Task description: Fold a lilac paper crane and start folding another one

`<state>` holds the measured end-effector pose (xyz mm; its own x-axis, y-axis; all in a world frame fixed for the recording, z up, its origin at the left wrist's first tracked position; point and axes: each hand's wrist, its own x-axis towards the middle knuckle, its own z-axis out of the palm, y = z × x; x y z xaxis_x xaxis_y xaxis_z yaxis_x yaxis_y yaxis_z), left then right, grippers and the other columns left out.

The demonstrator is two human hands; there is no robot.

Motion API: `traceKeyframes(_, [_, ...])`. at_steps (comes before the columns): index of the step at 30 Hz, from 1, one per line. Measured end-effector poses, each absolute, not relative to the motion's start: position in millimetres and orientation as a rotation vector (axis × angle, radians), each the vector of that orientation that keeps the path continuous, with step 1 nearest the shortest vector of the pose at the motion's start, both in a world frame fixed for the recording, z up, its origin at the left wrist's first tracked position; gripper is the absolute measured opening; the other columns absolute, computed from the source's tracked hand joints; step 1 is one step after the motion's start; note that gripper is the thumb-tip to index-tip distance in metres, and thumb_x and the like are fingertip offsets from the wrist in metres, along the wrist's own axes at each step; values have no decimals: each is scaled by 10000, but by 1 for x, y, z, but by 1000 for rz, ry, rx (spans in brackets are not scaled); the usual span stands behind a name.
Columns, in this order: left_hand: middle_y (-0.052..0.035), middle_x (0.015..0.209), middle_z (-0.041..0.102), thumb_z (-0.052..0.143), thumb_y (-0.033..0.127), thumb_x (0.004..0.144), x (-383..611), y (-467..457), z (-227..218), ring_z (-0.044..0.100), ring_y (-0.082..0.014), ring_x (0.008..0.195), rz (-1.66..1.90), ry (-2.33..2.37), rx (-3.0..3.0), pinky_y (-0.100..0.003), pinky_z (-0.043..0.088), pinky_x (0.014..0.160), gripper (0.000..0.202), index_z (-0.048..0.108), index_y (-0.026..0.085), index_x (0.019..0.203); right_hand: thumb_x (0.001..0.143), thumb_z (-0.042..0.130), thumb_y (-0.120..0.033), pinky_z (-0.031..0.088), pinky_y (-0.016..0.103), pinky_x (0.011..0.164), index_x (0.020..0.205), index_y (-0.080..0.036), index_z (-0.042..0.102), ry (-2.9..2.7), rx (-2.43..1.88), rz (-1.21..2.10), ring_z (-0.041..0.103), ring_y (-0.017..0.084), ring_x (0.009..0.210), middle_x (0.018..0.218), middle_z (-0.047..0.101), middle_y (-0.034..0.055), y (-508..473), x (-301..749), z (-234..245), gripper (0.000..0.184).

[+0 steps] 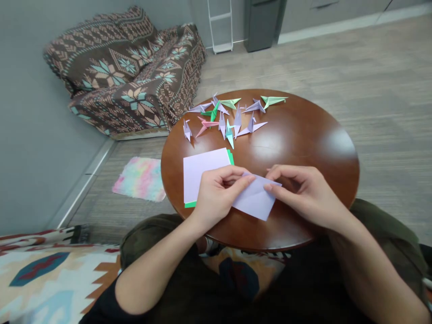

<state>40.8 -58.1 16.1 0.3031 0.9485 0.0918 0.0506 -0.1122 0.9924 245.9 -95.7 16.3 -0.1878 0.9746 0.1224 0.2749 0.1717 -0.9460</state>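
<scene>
On a round brown table [303, 135] I hold a folded lilac sheet of paper [254, 200] near the front edge. My left hand [218, 193] pinches its left side, fingers curled onto the fold. My right hand [302, 191] pinches its right upper corner with fingertips pressed together. Just left of my left hand lies a small stack of flat square sheets, lilac [202, 171] on top with green [230, 156] showing beneath.
Several folded paper cranes [229, 117] in lilac, green, pink and blue lie at the table's far side. A patterned sofa [128, 72] stands at the back left. A pastel mat [141, 177] lies on the floor left of the table. A patterned rug [43, 265] is at lower left.
</scene>
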Motion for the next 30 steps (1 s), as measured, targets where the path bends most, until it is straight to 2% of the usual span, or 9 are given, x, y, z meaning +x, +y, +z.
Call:
traceKeyframes(9, [-45, 793, 795, 822, 334, 836, 41, -57, 15, 715, -149, 670, 1019, 954, 1450, -219, 545, 593, 177, 792, 160, 854, 932, 718, -300, 473, 266, 547, 794, -230, 700, -1623, -1212, 1041, 613, 179, 678, 738, 687, 8, -96, 247, 15, 156])
traceKeyframes(14, [-45, 784, 791, 823, 344, 834, 41, -57, 15, 711, -155, 666, 1008, 968, 1451, -227, 541, 585, 188, 791, 160, 852, 935, 719, -321, 448, 260, 530, 793, -225, 700, -1618, -1221, 1061, 599, 171, 648, 726, 686, 8, -96, 248, 16, 172])
traceKeyframes(19, [-45, 786, 773, 814, 359, 834, 41, -57, 15, 698, -150, 681, 985, 952, 1449, -225, 531, 606, 214, 757, 155, 861, 937, 701, -281, 448, 265, 554, 789, -222, 699, -1628, -1229, 1040, 601, 169, 652, 727, 688, 1, -97, 244, 16, 160])
traceKeyframes(26, [8, 790, 709, 825, 262, 773, 42, -56, 19, 621, -114, 691, 819, 967, 1518, -199, 474, 631, 202, 702, 147, 884, 936, 660, -220, 453, 259, 606, 810, -207, 688, -1649, -1222, 938, 609, 160, 685, 747, 679, -8, -95, 236, 11, 129])
traceKeyframes(30, [11, 801, 704, 802, 226, 745, 42, -54, 19, 607, -115, 694, 788, 971, 1512, -198, 450, 622, 198, 701, 146, 895, 946, 647, -217, 441, 258, 616, 812, -199, 679, -1700, -1227, 895, 593, 151, 687, 750, 668, -7, -95, 235, 11, 139])
